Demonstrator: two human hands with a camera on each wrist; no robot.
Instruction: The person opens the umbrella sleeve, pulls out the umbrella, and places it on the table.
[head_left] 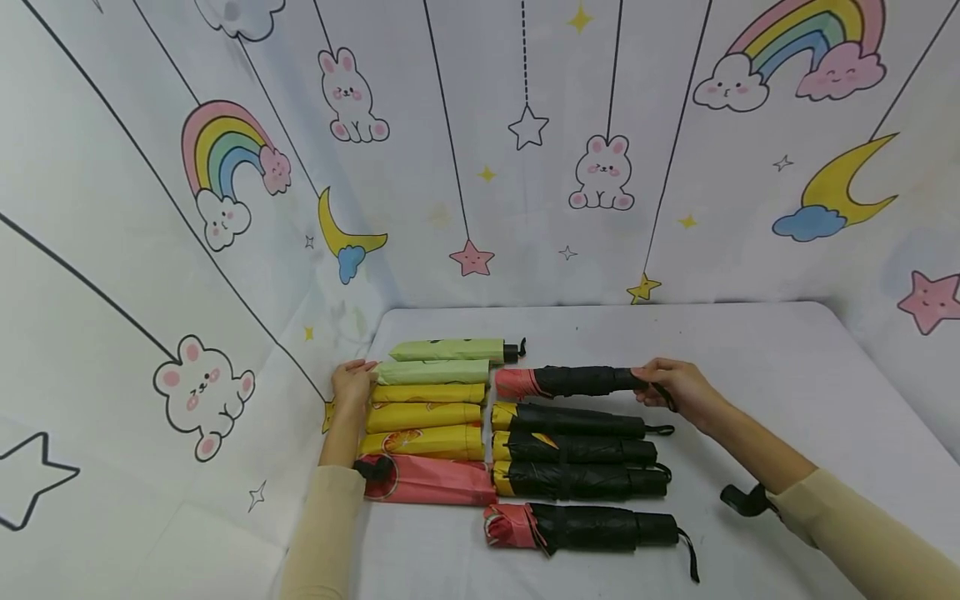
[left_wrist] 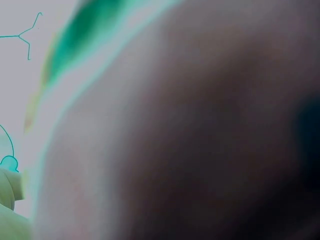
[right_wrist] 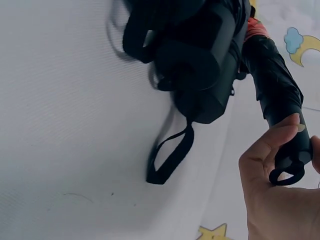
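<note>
My right hand (head_left: 678,387) grips the handle end of a black folded umbrella (head_left: 585,381) with a pink-red tip. In the right wrist view, thumb and fingers close round its handle (right_wrist: 292,150), the strap loop hanging below. My left hand (head_left: 351,387) has its fingertips at the left end of a light green umbrella-shaped bundle (head_left: 435,372); its grip cannot be told, and the left wrist view is mostly blurred by the hand. Just beyond lies a light green folded umbrella (head_left: 450,350) with a black handle. Yellow bundles (head_left: 427,417) lie nearer, beside the left forearm.
Below the held umbrella lie several black folded umbrellas (head_left: 585,450) with yellow tips, then another pink-tipped one (head_left: 592,527). A pink-red bundle (head_left: 442,481) lies at the left. The white table (head_left: 750,333) meets a cartoon-printed cloth (head_left: 525,208) at the back and sides.
</note>
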